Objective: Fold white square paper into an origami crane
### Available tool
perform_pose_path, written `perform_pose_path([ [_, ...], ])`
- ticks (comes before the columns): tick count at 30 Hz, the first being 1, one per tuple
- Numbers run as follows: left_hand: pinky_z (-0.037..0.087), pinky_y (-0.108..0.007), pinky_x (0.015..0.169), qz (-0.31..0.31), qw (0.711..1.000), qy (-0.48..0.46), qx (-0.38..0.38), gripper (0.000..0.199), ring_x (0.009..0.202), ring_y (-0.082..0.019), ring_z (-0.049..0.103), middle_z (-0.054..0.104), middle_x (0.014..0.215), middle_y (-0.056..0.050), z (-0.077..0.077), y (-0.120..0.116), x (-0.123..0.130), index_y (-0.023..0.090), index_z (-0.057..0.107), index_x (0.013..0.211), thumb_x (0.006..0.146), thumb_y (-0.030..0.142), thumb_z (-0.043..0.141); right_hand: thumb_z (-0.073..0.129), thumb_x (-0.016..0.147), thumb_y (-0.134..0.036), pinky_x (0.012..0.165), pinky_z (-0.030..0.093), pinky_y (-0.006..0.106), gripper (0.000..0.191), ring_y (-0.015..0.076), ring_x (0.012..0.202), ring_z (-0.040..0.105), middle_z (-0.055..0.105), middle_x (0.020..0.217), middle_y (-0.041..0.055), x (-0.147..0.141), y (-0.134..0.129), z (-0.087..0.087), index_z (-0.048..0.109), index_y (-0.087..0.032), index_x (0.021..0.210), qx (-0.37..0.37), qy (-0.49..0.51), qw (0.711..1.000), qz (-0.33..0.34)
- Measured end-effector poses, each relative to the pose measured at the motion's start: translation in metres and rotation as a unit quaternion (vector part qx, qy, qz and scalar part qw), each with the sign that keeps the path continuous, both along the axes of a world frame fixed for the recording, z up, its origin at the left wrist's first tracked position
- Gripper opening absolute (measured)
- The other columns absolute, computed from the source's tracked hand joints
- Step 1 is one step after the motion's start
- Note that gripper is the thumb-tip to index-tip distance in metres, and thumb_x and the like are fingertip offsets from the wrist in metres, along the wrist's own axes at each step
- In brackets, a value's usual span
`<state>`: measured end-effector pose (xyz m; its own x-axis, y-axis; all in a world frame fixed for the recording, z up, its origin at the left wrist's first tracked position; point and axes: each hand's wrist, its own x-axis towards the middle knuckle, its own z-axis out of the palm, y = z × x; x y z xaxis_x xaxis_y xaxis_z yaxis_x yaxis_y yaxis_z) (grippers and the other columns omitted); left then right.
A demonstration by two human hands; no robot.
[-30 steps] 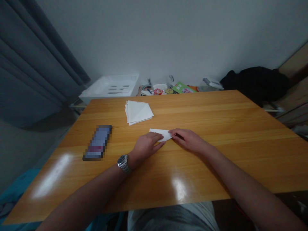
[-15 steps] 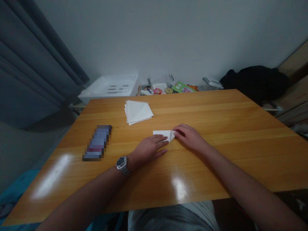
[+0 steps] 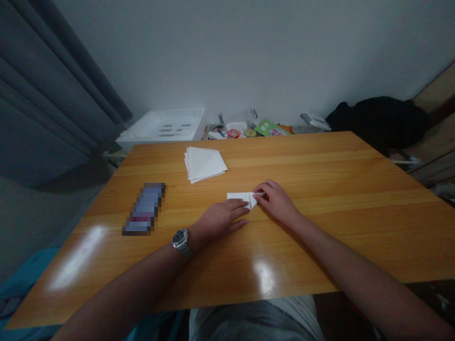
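A small piece of folded white paper point(image 3: 237, 195) lies on the wooden table in front of me. My left hand point(image 3: 223, 218), with a metal watch point(image 3: 181, 240) at its wrist, rests flat on the paper's near left part, fingers stretched out. At the paper's right end, my right hand point(image 3: 275, 201) pinches a raised flap between thumb and fingers. Part of the paper is hidden under my left fingers.
Loose white sheets point(image 3: 206, 165) lie stacked toward the back of the table point(image 3: 320, 189). A blurred-out phone point(image 3: 145, 208) is at the left. Beyond the far edge stand a white tray point(image 3: 177, 121), a green booklet point(image 3: 270, 128) and a black cloth item point(image 3: 380, 123).
My right hand has shifted slightly, its thumb further left over the paper, and the right flap now stands up in the pinch. My left hand has stayed in place.
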<state>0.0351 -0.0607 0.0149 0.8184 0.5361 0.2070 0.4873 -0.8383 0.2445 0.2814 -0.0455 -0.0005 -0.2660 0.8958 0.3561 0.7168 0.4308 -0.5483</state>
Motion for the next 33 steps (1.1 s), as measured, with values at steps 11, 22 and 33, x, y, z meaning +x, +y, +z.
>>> perform_pose_path([
  [11, 0.051, -0.04, 0.106, -0.003, 1.0, 0.016, 0.005, 0.044, 0.128, -0.025, 0.057, 0.057, 0.143, -0.008, 0.0002, 0.0012, 0.0005, 0.021, 0.058, 0.138, 0.104, 0.045, 0.042, 0.066, 0.092, -0.027, 0.085, 0.043, 0.037, 0.006, 0.0242, 0.092, 0.056, 0.063, 0.094, 0.0062, -0.003, 0.0056, -0.0085, 0.067, -0.021, 0.094, 0.013, -0.029, 0.999, -0.014],
  [22, 0.052, -0.039, 0.104, 0.003, 1.0, 0.015, 0.016, 0.043, 0.125, -0.024, 0.059, 0.058, 0.142, -0.008, -0.0012, 0.0004, 0.0006, 0.02, 0.059, 0.136, 0.104, 0.044, 0.042, 0.066, 0.091, -0.027, 0.085, 0.043, 0.036, 0.006, 0.024, 0.093, 0.056, 0.062, 0.095, 0.0061, -0.006, 0.0065, -0.0084, 0.067, -0.022, 0.093, 0.014, -0.028, 0.999, -0.017],
  [33, 0.053, -0.037, 0.103, 0.012, 1.0, 0.011, 0.009, 0.041, 0.124, -0.023, 0.06, 0.059, 0.141, -0.007, -0.0003, 0.0, 0.002, 0.022, 0.059, 0.135, 0.104, 0.042, 0.043, 0.065, 0.092, -0.027, 0.084, 0.043, 0.037, 0.005, 0.0244, 0.092, 0.055, 0.062, 0.094, 0.0062, -0.0081, 0.0076, -0.0095, 0.065, -0.022, 0.092, 0.018, -0.035, 0.999, -0.021],
])
